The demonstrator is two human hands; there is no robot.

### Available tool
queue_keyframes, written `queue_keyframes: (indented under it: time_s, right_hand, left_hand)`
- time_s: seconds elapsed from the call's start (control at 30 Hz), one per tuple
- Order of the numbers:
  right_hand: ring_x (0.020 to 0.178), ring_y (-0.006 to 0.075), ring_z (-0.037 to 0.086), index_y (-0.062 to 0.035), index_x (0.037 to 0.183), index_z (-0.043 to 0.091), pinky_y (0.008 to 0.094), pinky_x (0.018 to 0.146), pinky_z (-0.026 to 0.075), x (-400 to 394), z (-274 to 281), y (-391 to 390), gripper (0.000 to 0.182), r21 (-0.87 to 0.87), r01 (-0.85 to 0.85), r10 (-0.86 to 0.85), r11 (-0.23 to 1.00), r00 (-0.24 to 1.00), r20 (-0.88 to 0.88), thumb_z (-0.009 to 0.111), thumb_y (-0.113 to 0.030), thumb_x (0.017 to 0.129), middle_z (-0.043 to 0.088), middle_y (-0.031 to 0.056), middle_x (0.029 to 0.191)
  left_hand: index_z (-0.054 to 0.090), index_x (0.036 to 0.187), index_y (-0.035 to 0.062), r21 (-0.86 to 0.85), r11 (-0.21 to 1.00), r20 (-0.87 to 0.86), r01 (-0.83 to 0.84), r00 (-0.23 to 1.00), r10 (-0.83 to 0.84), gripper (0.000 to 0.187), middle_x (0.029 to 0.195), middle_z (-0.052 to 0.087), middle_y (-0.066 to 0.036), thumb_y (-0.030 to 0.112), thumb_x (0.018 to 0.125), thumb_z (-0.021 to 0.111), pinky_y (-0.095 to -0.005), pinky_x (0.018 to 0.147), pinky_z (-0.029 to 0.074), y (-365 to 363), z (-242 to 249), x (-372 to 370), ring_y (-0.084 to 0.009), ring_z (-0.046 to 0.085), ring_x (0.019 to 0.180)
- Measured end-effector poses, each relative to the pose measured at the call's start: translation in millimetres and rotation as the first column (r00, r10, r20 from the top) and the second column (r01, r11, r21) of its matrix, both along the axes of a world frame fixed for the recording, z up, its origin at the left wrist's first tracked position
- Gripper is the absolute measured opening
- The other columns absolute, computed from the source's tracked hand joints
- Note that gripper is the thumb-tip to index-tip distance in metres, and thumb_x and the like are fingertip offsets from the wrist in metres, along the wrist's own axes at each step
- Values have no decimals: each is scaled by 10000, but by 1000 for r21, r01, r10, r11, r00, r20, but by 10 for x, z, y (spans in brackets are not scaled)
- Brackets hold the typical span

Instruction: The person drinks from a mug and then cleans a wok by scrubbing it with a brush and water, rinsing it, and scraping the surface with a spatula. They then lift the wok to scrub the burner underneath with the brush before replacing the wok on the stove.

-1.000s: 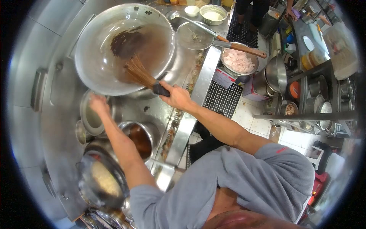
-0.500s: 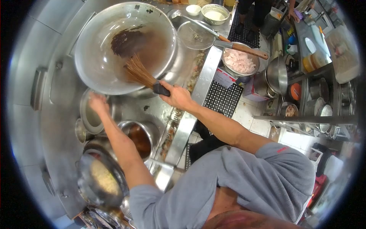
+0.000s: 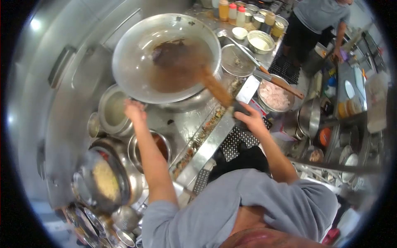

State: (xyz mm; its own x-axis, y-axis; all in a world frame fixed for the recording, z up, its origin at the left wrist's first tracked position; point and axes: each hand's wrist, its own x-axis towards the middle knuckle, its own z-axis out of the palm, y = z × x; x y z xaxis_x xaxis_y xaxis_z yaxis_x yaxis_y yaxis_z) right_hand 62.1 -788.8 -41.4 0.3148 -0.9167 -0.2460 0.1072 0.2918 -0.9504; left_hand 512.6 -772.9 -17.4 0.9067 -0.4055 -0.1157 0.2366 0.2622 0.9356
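A large metal wok (image 3: 136, 76) with brown liquid and a dark patch inside sits tilted over the range. My left hand (image 3: 135, 110) is closed at its near rim; its fingertips are partly hidden. My right hand (image 3: 251, 118) grips the dark handle of a bamboo wok brush (image 3: 217, 89). The bristles are blurred by motion and reach over the wok's right rim. Beside my left hand is a round pot (image 3: 108, 97) with cloudy liquid. A pot of brown liquid (image 3: 166, 144) stands below my left forearm.
A strainer (image 3: 237, 62) and a long-handled ladle (image 3: 244, 50) lie right of the wok. A bowl of pale raw meat (image 3: 273, 96) stands at the counter edge. Sauce bottles (image 3: 231, 12) line the back. A co-worker (image 3: 320, 16) stands at upper right. A pan of pale food (image 3: 106, 177) sits lower left.
My right hand has drawn the brush rightward from inside the wok to its right rim. My left hand stays at the wok's near rim. The view has shifted, showing more of the back counter.
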Motion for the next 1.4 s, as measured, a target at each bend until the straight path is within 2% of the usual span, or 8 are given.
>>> queue_keyframes:
  time_s: [0.63,0.9,1.0,1.17,1.23,1.33,1.37,1.4]
  right_hand:
    - [961,122,630,16,1356,551,266,870,500,-2034,1,-1529,488,125,18,-21,992,1000,22,684,-141,913,662,45,1130]
    - [877,109,635,27,1358,520,234,763,518,-2032,22,-2198,466,72,-19,14,997,997,70,624,-128,931,658,41,1067]
    - [868,107,633,28,1355,520,232,753,519,-1928,4,-2302,456,72,-24,18,997,996,84,620,-123,936,657,40,1063]
    - [865,103,629,34,1350,522,232,756,516,-1894,68,-2316,449,108,-79,66,991,991,119,617,-113,936,652,40,1060]
    - [813,99,625,26,1343,529,233,704,517,-1847,123,-2260,437,126,-65,51,990,992,115,609,-103,934,649,40,1034]
    - [733,101,619,6,1338,531,241,610,509,-1783,221,-2157,441,111,83,-91,990,994,63,613,-126,926,647,44,995]
    - [726,102,619,1,1337,529,244,595,506,-1771,273,-2091,444,107,74,-83,991,994,78,617,-139,925,646,46,995]
    - [806,154,657,15,1354,521,275,656,547,-1923,65,-2088,478,98,114,-121,989,991,66,650,-128,917,665,89,1069]
  left_hand:
    - [368,832,110,-108,924,-265,-368,906,330,301,687,318,13,271,1086,368,-324,552,291,-300,-128,-2277,-130,283,607]
    - [416,943,71,-233,864,-423,-447,847,324,243,722,368,-9,245,1097,345,-444,802,506,-649,21,-3109,-158,371,660]
    - [413,1137,-13,-219,926,-357,-308,908,218,209,809,500,-92,187,1074,409,-559,1003,497,-624,-101,-3174,-214,527,745]
    - [424,1150,-53,-122,967,-383,-226,909,164,295,872,527,-110,232,1072,426,-556,1016,496,-417,-138,-2818,-228,537,764]
    - [430,1198,-86,93,994,-457,52,890,-4,410,1025,581,-162,295,1056,475,-512,1015,505,-201,-73,-2745,-243,590,889]
    - [587,1092,39,593,415,-449,690,711,-541,287,944,671,-121,314,1015,560,-423,888,559,262,607,-2397,-216,671,906]
    - [624,1022,58,678,139,-426,722,540,-726,248,903,686,-97,302,1000,587,-398,827,577,245,953,-2245,-206,687,889]
    - [633,979,60,805,187,-240,563,597,-765,226,849,680,-72,283,992,595,-367,782,565,46,1278,-2131,-185,679,831]
